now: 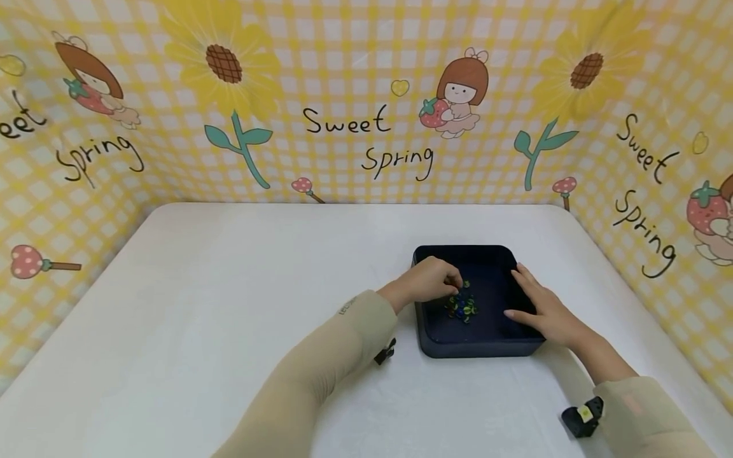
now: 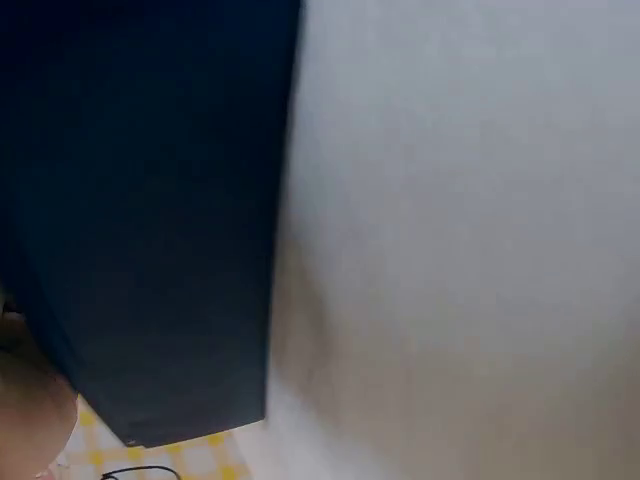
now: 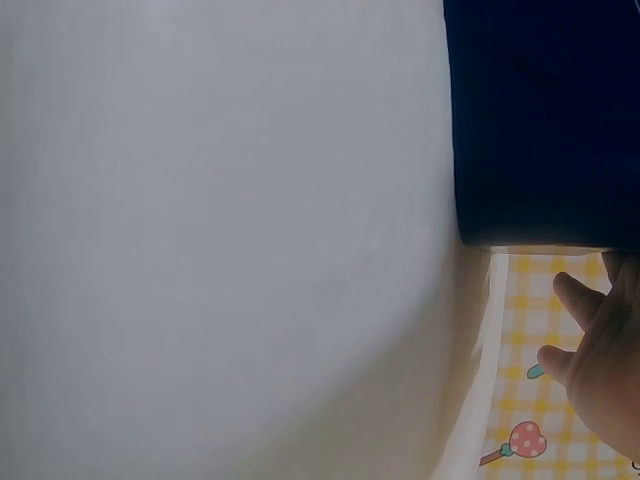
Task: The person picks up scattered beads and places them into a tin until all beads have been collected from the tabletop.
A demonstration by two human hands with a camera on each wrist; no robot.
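A dark navy rectangular box (image 1: 475, 349) without a lid stands on the white table. Inside it, left of its middle, lies a small heap of glass marbles (image 1: 461, 308) with green, yellow and blue tints. My left hand (image 1: 426, 280) reaches over the left wall, its bent fingers and thumb close above the heap; whether they pinch a marble is hidden. On the right rim rests my right hand (image 1: 546, 313), fingers spread and fairly straight, thumb pointing inward over the box. The right wrist view shows some of its fingers (image 3: 575, 300) beside the box's outer wall (image 3: 545, 130).
The white tabletop (image 1: 200, 305) stretches left and in front of the box. A yellow checked cloth (image 1: 343, 63) with printed flowers and lettering hangs behind and at both sides. Small black devices (image 1: 583, 416) sit at both wrists.
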